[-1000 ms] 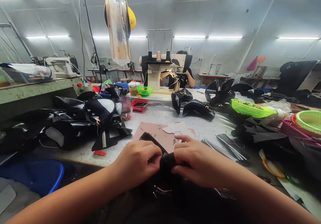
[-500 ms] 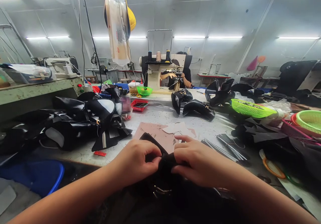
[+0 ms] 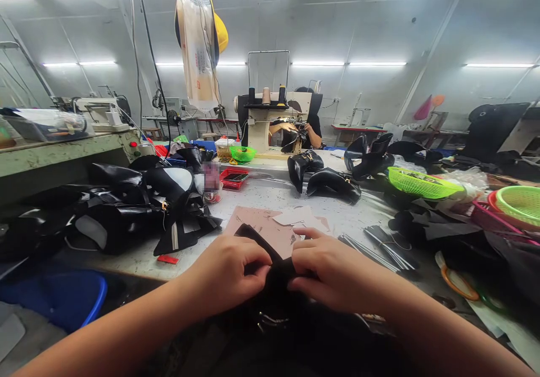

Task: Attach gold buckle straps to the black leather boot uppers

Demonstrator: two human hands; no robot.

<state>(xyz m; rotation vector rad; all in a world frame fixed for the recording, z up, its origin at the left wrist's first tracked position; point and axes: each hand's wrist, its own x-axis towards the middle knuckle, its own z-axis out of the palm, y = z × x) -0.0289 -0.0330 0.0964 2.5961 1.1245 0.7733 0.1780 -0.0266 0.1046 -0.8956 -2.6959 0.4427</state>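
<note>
My left hand (image 3: 236, 267) pinches the edge of a black shoe upper (image 3: 278, 284) low in the middle of the view. On the right side of the same piece, my right hand (image 3: 318, 270) grips it between thumb and fingers, its index finger raised. A gold-coloured buckle (image 3: 272, 321) shows on the dark material below my hands. The lower part of the upper merges with dark shadow and is hard to make out. Just beyond my fingers lie a black strip (image 3: 255, 236), a pinkish board (image 3: 248, 219) and white paper pieces (image 3: 299, 216).
Black leather uppers (image 3: 126, 214) are heaped on the left, with more uppers (image 3: 333, 183) farther back. A red tray (image 3: 234, 179), a green basket (image 3: 422, 183) and white-edged strips (image 3: 379, 250) lie around. Across the table a person (image 3: 312, 132) works at a sewing machine (image 3: 264, 121).
Almost nothing differs. Both hands stay on the black upper, with only a slight shift of the material between them. The person opposite has moved their hands a little.
</note>
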